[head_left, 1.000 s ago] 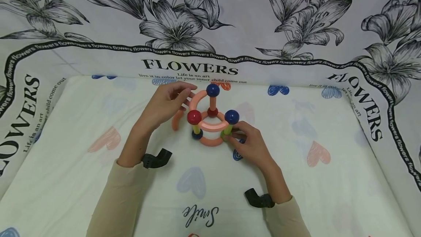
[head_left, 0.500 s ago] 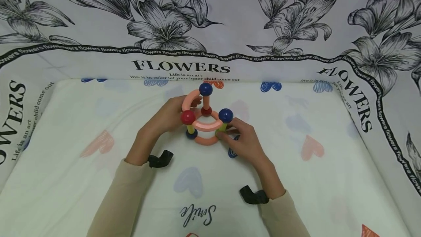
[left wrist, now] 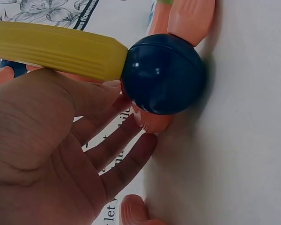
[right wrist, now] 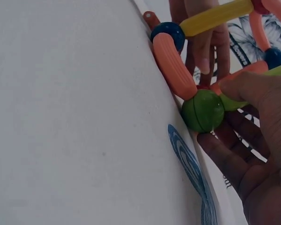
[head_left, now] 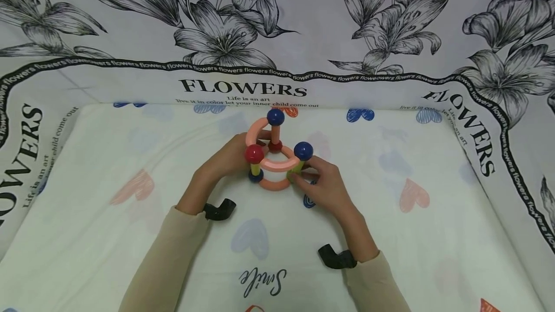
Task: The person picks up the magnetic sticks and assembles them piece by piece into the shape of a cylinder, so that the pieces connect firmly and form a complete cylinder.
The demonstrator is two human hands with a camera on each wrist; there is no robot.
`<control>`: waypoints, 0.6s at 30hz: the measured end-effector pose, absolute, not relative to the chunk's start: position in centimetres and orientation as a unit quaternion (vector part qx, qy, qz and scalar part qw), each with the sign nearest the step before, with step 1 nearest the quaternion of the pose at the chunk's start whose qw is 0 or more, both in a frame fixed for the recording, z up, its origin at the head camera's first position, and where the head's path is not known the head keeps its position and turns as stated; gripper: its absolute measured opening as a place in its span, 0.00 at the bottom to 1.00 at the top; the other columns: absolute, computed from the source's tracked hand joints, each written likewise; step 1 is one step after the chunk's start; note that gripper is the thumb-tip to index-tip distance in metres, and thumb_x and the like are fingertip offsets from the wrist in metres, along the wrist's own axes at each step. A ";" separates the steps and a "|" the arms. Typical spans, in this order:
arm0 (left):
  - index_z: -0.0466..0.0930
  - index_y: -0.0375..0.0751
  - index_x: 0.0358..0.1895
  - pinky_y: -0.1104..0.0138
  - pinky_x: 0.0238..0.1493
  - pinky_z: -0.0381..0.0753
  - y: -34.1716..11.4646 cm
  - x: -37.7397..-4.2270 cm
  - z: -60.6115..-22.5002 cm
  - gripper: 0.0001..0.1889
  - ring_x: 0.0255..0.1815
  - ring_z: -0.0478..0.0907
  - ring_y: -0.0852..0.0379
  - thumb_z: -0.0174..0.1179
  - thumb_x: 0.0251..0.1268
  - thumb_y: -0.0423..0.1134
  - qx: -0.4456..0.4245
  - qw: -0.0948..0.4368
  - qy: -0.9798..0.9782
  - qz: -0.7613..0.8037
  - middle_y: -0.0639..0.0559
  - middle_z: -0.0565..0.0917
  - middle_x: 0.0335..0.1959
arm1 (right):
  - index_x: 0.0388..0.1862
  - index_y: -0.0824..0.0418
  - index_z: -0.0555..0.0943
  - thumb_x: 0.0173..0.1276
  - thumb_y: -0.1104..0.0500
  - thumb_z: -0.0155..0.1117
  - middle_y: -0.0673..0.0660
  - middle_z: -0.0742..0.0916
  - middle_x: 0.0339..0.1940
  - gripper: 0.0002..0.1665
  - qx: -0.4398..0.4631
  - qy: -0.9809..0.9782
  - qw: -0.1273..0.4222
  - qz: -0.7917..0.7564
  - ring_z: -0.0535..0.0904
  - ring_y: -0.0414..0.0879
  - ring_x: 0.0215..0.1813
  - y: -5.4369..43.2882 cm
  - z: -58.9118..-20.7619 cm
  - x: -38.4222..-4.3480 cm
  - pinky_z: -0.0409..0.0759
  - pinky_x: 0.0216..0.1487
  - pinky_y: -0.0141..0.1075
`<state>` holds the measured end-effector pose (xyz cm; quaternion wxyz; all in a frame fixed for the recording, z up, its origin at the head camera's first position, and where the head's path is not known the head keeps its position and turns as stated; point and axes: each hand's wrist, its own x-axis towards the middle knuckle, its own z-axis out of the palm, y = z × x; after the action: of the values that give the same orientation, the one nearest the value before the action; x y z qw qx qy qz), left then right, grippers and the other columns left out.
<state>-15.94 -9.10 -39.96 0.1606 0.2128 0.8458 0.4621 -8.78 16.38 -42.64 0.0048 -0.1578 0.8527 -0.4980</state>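
A toy frame of colored balls and rods (head_left: 278,165) stands on the cloth, with orange arcs, yellow-green uprights and red, blue and green balls. From the left, my left hand (head_left: 227,159) reaches behind the red ball (head_left: 254,154); the frame hides part of its fingers. The left wrist view shows its thumb and fingers around the lower side, next to a dark blue ball (left wrist: 164,74) and under a yellow rod (left wrist: 61,49). On the right, my right hand (head_left: 327,184) holds the lower corner, thumb and fingers about the green ball (right wrist: 203,111) and green rod.
A separate orange piece (left wrist: 133,209) lies on the cloth below the left fingers in the left wrist view. The white cloth (head_left: 130,249) carries printed hearts and lettering. Behind it runs a flower-printed cloth (head_left: 303,47) with a black border.
My left hand has come down from the frame's upper left and gone in behind it. The orange piece beside it is now hidden in the head view. The right hand keeps its grip.
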 end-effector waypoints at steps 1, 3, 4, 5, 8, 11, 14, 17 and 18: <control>0.72 0.43 0.75 0.45 0.77 0.74 -9.1 -16.0 -40.0 0.24 0.72 0.80 0.43 0.57 0.79 0.36 0.214 0.162 0.845 0.462 0.41 0.83 0.69 | 0.61 0.58 0.84 0.69 0.62 0.76 0.57 0.91 0.52 0.21 -0.156 0.854 0.005 -0.497 0.89 0.51 0.56 16.4 -42.7 -8.8 0.90 0.56 0.40; 0.73 0.44 0.74 0.45 0.77 0.74 -9.1 -16.0 -40.1 0.24 0.72 0.80 0.43 0.57 0.79 0.36 0.213 0.164 0.846 0.461 0.42 0.84 0.68 | 0.61 0.58 0.84 0.69 0.62 0.76 0.57 0.91 0.52 0.22 -0.155 0.853 0.006 -0.498 0.89 0.51 0.56 16.4 -42.8 -8.7 0.90 0.56 0.41; 0.74 0.44 0.74 0.45 0.77 0.74 -9.1 -16.0 -40.1 0.23 0.72 0.80 0.43 0.57 0.79 0.36 0.211 0.164 0.846 0.461 0.42 0.84 0.68 | 0.61 0.58 0.84 0.70 0.61 0.75 0.57 0.91 0.52 0.21 -0.156 0.853 0.007 -0.499 0.89 0.51 0.56 16.4 -42.8 -8.7 0.90 0.56 0.41; 0.75 0.44 0.73 0.45 0.76 0.74 -9.1 -16.0 -40.1 0.23 0.72 0.80 0.44 0.58 0.79 0.36 0.207 0.165 0.846 0.463 0.42 0.84 0.68 | 0.61 0.58 0.84 0.70 0.61 0.75 0.57 0.91 0.53 0.21 -0.157 0.852 0.007 -0.499 0.89 0.51 0.57 16.4 -42.8 -8.7 0.90 0.56 0.41; 0.78 0.44 0.70 0.44 0.74 0.76 -9.2 -16.0 -40.0 0.21 0.70 0.81 0.43 0.59 0.78 0.36 0.195 0.161 0.850 0.461 0.42 0.85 0.67 | 0.61 0.58 0.84 0.70 0.61 0.75 0.57 0.91 0.54 0.21 -0.164 0.851 0.002 -0.499 0.89 0.51 0.57 16.5 -42.9 -8.8 0.90 0.57 0.41; 0.80 0.44 0.65 0.46 0.71 0.80 -9.1 -16.1 -40.0 0.17 0.66 0.83 0.44 0.62 0.77 0.37 0.194 0.157 0.853 0.458 0.42 0.87 0.62 | 0.60 0.57 0.84 0.70 0.61 0.75 0.56 0.91 0.55 0.21 -0.165 0.853 -0.003 -0.496 0.89 0.51 0.58 16.6 -42.8 -8.8 0.90 0.57 0.42; 0.80 0.44 0.60 0.49 0.67 0.83 -9.0 -16.1 -40.1 0.14 0.61 0.85 0.46 0.64 0.76 0.37 0.199 0.153 0.857 0.449 0.44 0.89 0.58 | 0.60 0.58 0.84 0.70 0.60 0.76 0.57 0.91 0.56 0.20 -0.160 0.855 -0.003 -0.493 0.89 0.51 0.58 16.6 -42.9 -8.8 0.89 0.58 0.42; 0.81 0.44 0.57 0.50 0.65 0.84 -9.0 -15.9 -40.0 0.11 0.58 0.87 0.48 0.64 0.75 0.37 0.198 0.148 0.862 0.443 0.45 0.90 0.55 | 0.59 0.58 0.85 0.70 0.60 0.76 0.57 0.91 0.56 0.20 -0.158 0.857 -0.003 -0.491 0.89 0.52 0.59 16.5 -42.9 -8.8 0.89 0.59 0.43; 0.81 0.44 0.56 0.50 0.64 0.84 -9.0 -15.9 -39.9 0.11 0.57 0.87 0.48 0.64 0.76 0.36 0.198 0.145 0.864 0.439 0.46 0.91 0.54 | 0.59 0.58 0.85 0.70 0.60 0.76 0.57 0.91 0.56 0.20 -0.159 0.858 -0.004 -0.489 0.89 0.52 0.59 16.4 -43.0 -8.8 0.89 0.59 0.43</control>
<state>-15.86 -8.99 -39.92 0.1452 0.1982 0.8642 0.4392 -8.79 16.44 -42.97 -0.0038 -0.1589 0.8578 -0.4887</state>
